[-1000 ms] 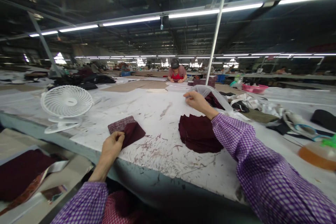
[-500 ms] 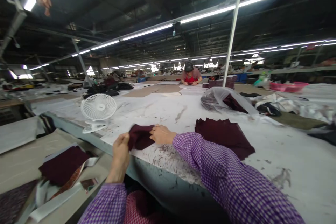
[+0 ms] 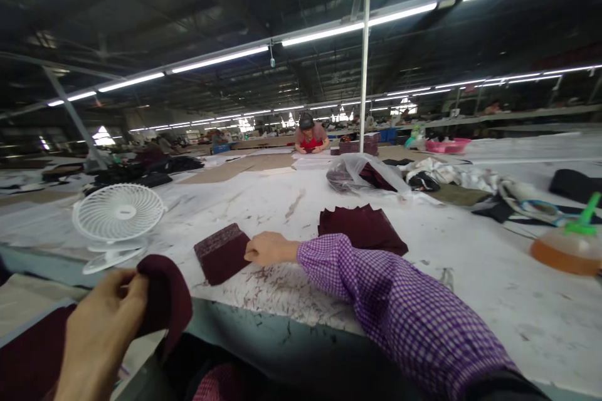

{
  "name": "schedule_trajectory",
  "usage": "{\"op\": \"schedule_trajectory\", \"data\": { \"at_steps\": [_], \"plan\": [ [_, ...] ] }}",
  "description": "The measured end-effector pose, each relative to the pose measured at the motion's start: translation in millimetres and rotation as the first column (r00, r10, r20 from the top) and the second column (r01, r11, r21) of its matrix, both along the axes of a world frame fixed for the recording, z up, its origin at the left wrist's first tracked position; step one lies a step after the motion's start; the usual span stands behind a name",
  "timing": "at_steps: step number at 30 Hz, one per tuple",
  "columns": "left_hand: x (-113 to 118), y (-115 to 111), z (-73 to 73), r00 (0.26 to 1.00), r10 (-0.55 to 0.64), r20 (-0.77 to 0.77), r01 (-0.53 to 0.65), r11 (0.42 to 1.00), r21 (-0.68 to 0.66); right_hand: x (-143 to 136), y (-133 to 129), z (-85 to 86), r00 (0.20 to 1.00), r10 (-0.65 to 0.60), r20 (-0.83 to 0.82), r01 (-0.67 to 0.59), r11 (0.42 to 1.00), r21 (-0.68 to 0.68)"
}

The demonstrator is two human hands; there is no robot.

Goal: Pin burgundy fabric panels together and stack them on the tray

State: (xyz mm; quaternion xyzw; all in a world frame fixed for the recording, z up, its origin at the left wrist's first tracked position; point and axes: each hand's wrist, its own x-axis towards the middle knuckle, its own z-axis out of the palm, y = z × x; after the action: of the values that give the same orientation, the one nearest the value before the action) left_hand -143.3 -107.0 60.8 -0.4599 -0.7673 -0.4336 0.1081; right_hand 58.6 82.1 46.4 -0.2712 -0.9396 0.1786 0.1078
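Note:
My left hand, closed at the lower left, pinches a maroon fabric piece that curls over and hangs off the front of the table. On the white-covered table lies a stack of maroon fabric pieces with a speckled back edge. Against the right edge of that stack is my right hand, its fingers curled closed. Whether its fingertips grip a layer is hidden. Behind my right sleeve sits a second maroon fabric pile with a jagged far edge.
A white fan stands left of the stack. Beyond are a plastic bag with maroon fabric and a metal pole. At right sits a bottle of amber liquid with a green top. A person leans over the table's far part.
My left hand has moved left and toward me with a maroon fabric piece, uncovering the speckled stack. My right hand stays by the stack. The view has turned right.

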Motion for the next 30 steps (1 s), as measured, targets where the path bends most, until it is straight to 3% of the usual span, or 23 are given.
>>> {"op": "schedule_trajectory", "data": {
  "at_steps": [1,2,3,5,6,7,8,9,10,12,15,17,19,22,23,26,28,30],
  "plan": [
    [8.8,6.8,12.7,0.996,0.080,-0.041,-0.081,0.996,-0.046,10.7,-7.4,3.7,0.997,-0.006,-0.079,-0.009,0.982,-0.189],
    [17.9,12.7,23.0,0.985,0.153,-0.077,-0.158,0.985,-0.068,21.2,-15.1,7.0,0.989,0.001,-0.147,-0.058,0.920,-0.387],
    [27.2,17.3,29.9,0.974,0.198,-0.115,-0.206,0.977,-0.063,30.9,-22.5,9.6,0.981,0.032,-0.191,-0.138,0.807,-0.575],
    [46.7,22.2,33.3,0.963,0.192,-0.188,-0.197,0.980,-0.005,47.6,-35.0,12.2,0.961,0.145,-0.235,-0.276,0.481,-0.832],
    [57.3,23.1,29.9,0.967,0.140,-0.215,-0.139,0.990,0.017,54.4,-39.3,12.1,0.949,0.187,-0.253,-0.303,0.328,-0.895],
    [68.4,23.4,23.8,0.969,0.058,-0.241,-0.054,0.998,0.025,60.6,-42.1,11.0,0.943,0.185,-0.278,-0.314,0.211,-0.926],
    [80.1,23.2,15.6,0.962,-0.066,-0.265,0.072,0.997,0.014,66.1,-43.4,9.0,0.944,0.135,-0.302,-0.320,0.139,-0.937],
    [92.2,22.7,6.0,0.929,-0.233,-0.286,0.238,0.971,-0.019,71.3,-43.2,6.2,0.945,0.050,-0.324,-0.328,0.112,-0.938],
    [104.3,21.7,-4.2,0.877,-0.375,-0.302,0.379,0.924,-0.046,76.3,-41.9,3.0,0.939,-0.047,-0.340,-0.333,0.124,-0.935],
    [126.6,18.1,-22.3,0.778,-0.558,-0.287,0.553,0.826,-0.108,85.5,-37.7,-4.1,0.919,-0.197,-0.343,-0.298,0.226,-0.928],
    [147.9,10.8,-35.3,0.685,-0.704,-0.188,0.676,0.710,-0.198,96.8,-33.0,-12.1,0.891,-0.325,-0.317,-0.149,0.450,-0.881],
    [150.3,9.9,-34.3,0.646,-0.761,-0.058,0.728,0.637,-0.254,101.9,-32.8,-14.1,0.886,-0.359,-0.294,-0.049,0.558,-0.829],
    [144.4,16.7,-30.8,0.682,-0.730,0.045,0.718,0.658,-0.228,104.9,-34.3,-13.6,0.904,-0.342,-0.258,0.002,0.607,-0.795],
    [130.9,41.3,-28.8,0.829,-0.555,0.062,0.559,0.823,-0.102,107.4,-36.8,-10.3,0.934,-0.292,-0.208,0.029,0.641,-0.767],
    [128.1,51.5,-29.1,0.852,-0.519,0.059,0.523,0.849,-0.078,108.1,-37.1,-9.0,0.942,-0.270,-0.198,0.029,0.655,-0.755],
    [128.0,79.4,-29.2,0.810,-0.565,0.159,0.585,0.800,-0.136,111.6,-35.7,-4.8,0.972,-0.170,-0.162,0.012,0.726,-0.688],
    [131.3,92.4,-26.7,0.763,-0.599,0.243,0.644,0.739,-0.199,114.9,-32.5,-2.5,0.985,-0.087,-0.150,-0.020,0.801,-0.599],
    [132.2,100.5,-22.8,0.737,-0.596,0.319,0.666,0.722,-0.189,117.8,-28.2,-1.5,0.988,-0.005,-0.155,-0.070,0.879,-0.472]
  ]
}}
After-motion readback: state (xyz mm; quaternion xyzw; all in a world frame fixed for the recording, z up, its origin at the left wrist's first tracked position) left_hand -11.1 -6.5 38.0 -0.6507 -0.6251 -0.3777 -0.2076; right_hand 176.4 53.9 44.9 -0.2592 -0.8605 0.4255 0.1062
